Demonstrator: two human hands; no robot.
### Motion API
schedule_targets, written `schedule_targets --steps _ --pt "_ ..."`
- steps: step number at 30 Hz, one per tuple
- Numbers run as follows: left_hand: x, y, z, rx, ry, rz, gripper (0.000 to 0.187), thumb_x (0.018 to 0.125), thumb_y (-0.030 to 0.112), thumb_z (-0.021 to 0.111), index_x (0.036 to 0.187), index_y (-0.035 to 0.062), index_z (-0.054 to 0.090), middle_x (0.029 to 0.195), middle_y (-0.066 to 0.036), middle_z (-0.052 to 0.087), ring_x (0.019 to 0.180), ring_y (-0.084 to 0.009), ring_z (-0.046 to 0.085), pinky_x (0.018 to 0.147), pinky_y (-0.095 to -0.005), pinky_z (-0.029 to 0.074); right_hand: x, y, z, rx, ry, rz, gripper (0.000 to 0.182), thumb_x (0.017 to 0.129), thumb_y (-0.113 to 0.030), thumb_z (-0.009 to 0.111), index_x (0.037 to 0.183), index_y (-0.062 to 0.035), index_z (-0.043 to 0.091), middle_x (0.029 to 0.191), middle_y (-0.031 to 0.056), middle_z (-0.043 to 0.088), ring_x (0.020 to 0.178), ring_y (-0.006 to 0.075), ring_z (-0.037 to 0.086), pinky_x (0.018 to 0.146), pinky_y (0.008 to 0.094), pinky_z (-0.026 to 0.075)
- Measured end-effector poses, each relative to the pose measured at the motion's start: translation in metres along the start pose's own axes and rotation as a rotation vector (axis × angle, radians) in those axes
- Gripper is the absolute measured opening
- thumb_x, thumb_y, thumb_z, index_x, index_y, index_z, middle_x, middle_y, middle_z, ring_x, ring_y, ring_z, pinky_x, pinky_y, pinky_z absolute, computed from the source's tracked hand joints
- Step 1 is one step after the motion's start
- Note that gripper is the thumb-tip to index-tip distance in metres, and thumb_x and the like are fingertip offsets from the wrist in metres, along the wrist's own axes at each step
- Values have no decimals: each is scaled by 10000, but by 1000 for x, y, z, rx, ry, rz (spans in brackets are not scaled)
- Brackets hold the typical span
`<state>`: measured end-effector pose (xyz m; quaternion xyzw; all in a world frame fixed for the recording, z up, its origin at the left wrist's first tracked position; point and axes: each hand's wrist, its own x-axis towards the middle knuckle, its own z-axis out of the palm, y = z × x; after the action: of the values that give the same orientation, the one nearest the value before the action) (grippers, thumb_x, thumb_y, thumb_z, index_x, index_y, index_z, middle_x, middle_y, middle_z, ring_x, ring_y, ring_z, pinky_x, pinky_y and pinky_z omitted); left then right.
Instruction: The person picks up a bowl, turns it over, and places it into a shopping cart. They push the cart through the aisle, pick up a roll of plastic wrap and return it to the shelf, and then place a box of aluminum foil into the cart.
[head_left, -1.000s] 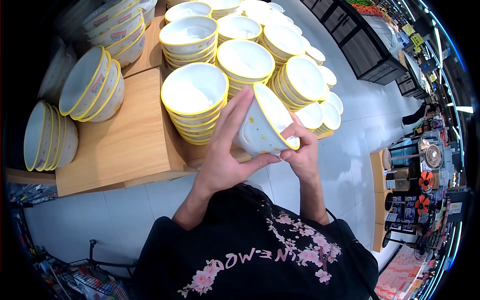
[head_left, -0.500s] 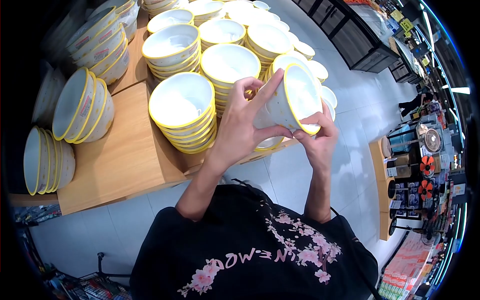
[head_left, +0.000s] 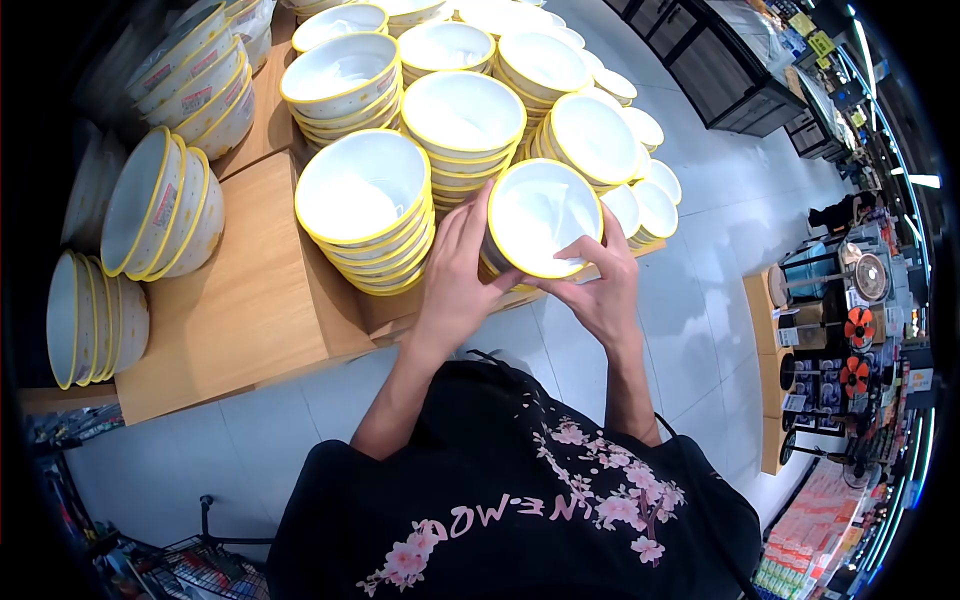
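Between my hands is a white bowl (head_left: 540, 215) with a yellow rim, its opening facing up toward me. My left hand (head_left: 458, 258) is closed around its left side, thumb at the near edge. My right hand (head_left: 605, 280) grips the right near rim, with a finger bent over the edge into the bowl. Whether the bowl touches anything beneath it is hidden. Left of it stands a tall stack of like bowls (head_left: 365, 190), close to my left fingers. Another stack (head_left: 465, 115) rises just behind, and one more (head_left: 595, 140) at the back right.
A wooden display table (head_left: 220, 330) carries the stacks. On its left, more bowls (head_left: 165, 205) lie tipped on their sides in nested rows. A shopping cart (head_left: 200, 565) is at the lower left. Shelves with fans (head_left: 856, 330) stand across the aisle on the right.
The bowl in my hands has moved down and left and turned from tilted sideways to facing up. Both hands moved with it, and my left hand's fingers now wrap its left side.
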<state>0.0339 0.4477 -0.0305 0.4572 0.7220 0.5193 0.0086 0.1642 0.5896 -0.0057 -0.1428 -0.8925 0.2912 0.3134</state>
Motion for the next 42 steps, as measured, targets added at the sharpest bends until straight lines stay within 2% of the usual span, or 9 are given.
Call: schedule_targets --steps 6,8,13,15,17,22,28,30,42 --pt "-9 5 -7 -80 -11 -84 983 701 87 836 1518 83 288 1440 -174 408 1337 -324 426 1091 -418 403 0 -2 1 45 -61 37 442 578 -302 931 806 -15 685 1300 229 565 1196 354 570 962 419 483" --pt "-10 7 -9 -90 -6 -79 990 707 98 837 1523 87 277 1447 -171 395 1341 -323 421 1096 -424 401 0 -4 2 64 -5 -70 425 604 -282 918 797 -11 654 1137 230 623 1068 346 627 878 418 502" --pt "-11 8 -10 -101 10 -61 984 715 144 850 1517 90 282 1453 -173 382 1346 -323 414 1088 -429 409 -2 -4 2 100 4 -43 420 607 -272 919 798 -6 656 1184 226 609 1103 335 612 909 408 489" --pt "-11 4 -10 -137 1 -26 958 723 257 858 1490 70 315 1456 -199 353 1351 -374 393 1083 -468 392 -4 -4 0 117 8 -31 416 608 -265 920 798 -4 658 1188 220 609 1117 327 607 922 407 482" --pt "-13 1 -8 -110 -7 -41 938 722 266 859 1476 67 338 1456 -198 354 1347 -372 400 1079 -468 396 -6 -2 -4 228 -30 89 387 597 -241 923 843 -29 713 1349 183 551 1277 319 511 1047 400 394" --pt "-14 5 -13 -39 -60 -117 911 713 289 865 1454 69 382 1462 -192 352 1340 -367 414 1066 -462 409 -7 2 -6 268 -35 128 370 601 -216 916 853 -31 718 1361 173 544 1280 302 509 1055 399 389" --pt "-12 24 -23 -88 55 21 977 644 263 913 1446 39 402 1465 -187 391 1343 -341 426 1088 -441 398 -7 -1 -10 453 -56 74 381 601 -257 926 809 -41 691 1316 174 557 1227 291 534 1016 384 406" --pt "-9 28 -26 -125 75 203 1034 656 303 899 1474 18 336 1475 -200 377 1371 -366 394 1088 -443 400 -6 -7 -13 554 -59 43 376 595 -233 928 785 -36 671 1253 174 586 1177 285 560 982 379 421" --pt "-4 30 -22 -172 26 151 1168 622 308 919 1497 -40 229 1450 -262 405 1328 -396 447 1056 -441 425 -3 -19 -15 565 -59 36 362 590 -210 925 799 -53 674 1266 176 576 1198 286 544 1004 384 404"
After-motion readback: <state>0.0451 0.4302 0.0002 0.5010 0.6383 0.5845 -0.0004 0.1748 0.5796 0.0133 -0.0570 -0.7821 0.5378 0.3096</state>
